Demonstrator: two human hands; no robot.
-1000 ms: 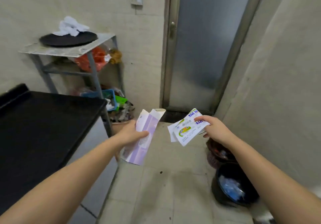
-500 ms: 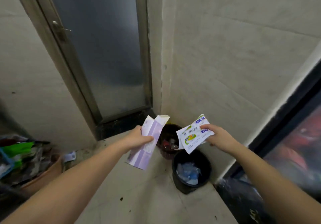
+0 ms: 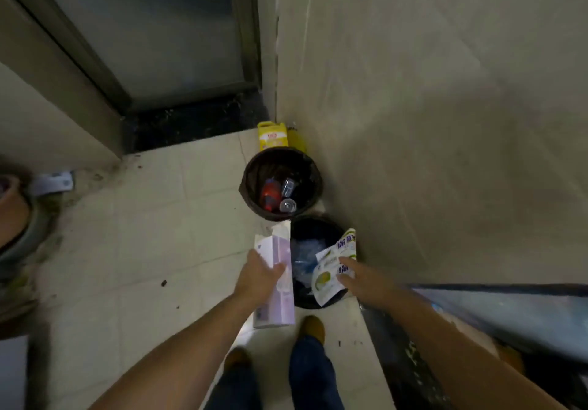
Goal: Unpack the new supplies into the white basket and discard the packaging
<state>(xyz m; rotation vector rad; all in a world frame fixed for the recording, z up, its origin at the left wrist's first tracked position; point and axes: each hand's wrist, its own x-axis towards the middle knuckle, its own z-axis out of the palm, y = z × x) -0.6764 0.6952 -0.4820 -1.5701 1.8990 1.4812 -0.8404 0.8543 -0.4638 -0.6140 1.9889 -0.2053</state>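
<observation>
My left hand point(image 3: 258, 278) grips a long, flattened purple-and-white carton point(image 3: 276, 285), held over the left rim of a black bin point(image 3: 305, 301) on the floor. My right hand point(image 3: 359, 277) holds a crumpled white wrapper with green and blue print point(image 3: 332, 271) above the right side of the same bin. Clear and blue plastic lies inside that bin. The white basket is out of view.
A second dark bin point(image 3: 281, 183) with a red bottle and clear containers stands just beyond, in the corner. A yellow jug point(image 3: 273, 135) sits behind it by the wall. A closed door point(image 3: 152, 34) is at the upper left. My feet stand on the tiled floor point(image 3: 143, 250).
I have stepped closer and my view has tilted down over the bins. Both hands have lowered with their packaging from in front of the bins to right above the nearer black bin.
</observation>
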